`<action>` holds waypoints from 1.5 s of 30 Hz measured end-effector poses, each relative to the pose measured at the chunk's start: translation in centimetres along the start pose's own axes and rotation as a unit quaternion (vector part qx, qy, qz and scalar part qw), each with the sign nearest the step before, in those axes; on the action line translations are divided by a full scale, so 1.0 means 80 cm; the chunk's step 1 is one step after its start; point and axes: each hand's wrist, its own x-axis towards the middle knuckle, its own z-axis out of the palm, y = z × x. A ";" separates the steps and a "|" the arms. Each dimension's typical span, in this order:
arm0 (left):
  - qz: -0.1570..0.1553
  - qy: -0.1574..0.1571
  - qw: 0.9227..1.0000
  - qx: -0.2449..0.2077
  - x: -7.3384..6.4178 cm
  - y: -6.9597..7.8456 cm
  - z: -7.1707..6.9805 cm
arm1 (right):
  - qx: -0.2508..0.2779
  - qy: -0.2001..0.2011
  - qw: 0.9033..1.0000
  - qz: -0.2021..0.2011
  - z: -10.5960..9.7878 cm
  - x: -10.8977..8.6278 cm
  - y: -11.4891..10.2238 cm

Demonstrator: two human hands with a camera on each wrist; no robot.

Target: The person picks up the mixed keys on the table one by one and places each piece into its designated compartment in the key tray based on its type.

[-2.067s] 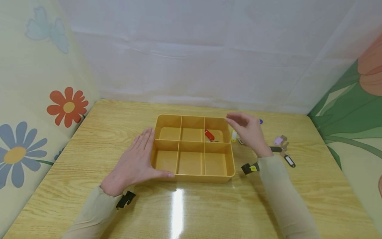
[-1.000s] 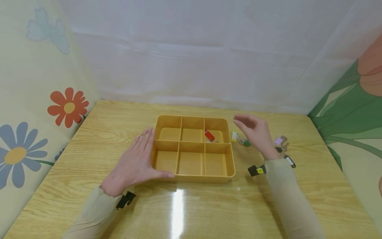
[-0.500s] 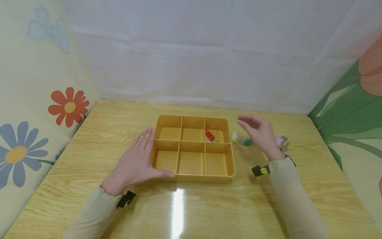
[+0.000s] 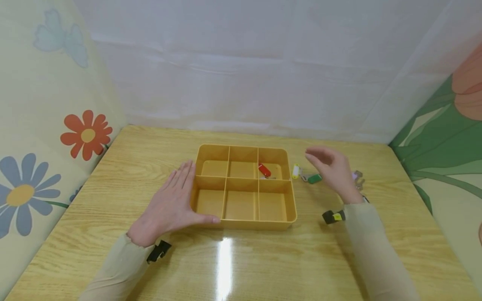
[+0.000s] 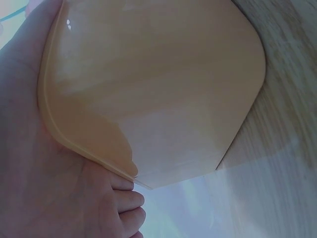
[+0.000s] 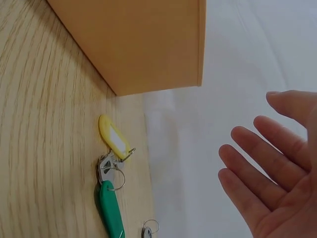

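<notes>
A yellow-orange divided box [image 4: 241, 220] stands on the table, and one far-right compartment holds a key with a red tag [image 4: 265, 170]. My left hand [image 4: 167, 207] lies flat along the box's left side, thumb stretched along its front edge; in the left wrist view its palm borders the box wall [image 5: 163, 89]. To the right of the box, my right hand [image 4: 333, 171] hovers above the table with relaxed fingers and holds nothing. Below it lie keys with a yellow tag [image 6: 113, 136] and a green tag [image 6: 111, 210]. The right forearm partly hides other keys.
A key with a purple tag [image 4: 354, 176] lies farther right, behind the right wrist. Another key with a ring [image 6: 147, 230] shows at the bottom of the right wrist view. A white cloth [image 4: 241, 83] hangs behind the wooden table [image 4: 271, 267], and floral panels flank both sides.
My right hand has drifted right, away from the box's far right corner, uncovering the green-tagged key and covering more of the keys on the right. The left hand and box have stayed put.
</notes>
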 end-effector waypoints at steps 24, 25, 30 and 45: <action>0.000 -0.004 1.000 -0.003 -0.001 -0.001 0.001 | -0.006 -0.002 1.000 0.025 -0.014 -0.009 0.005; 0.000 -0.005 1.000 -0.003 -0.001 -0.001 0.001 | -0.006 -0.003 1.000 0.025 -0.014 -0.009 0.005; 0.000 -0.004 1.000 -0.005 -0.002 -0.001 0.002 | -0.005 -0.006 1.000 0.027 -0.017 -0.010 0.008; 0.001 -0.004 1.000 -0.005 -0.001 -0.002 0.003 | -0.029 -0.026 0.999 0.019 -0.024 -0.013 0.019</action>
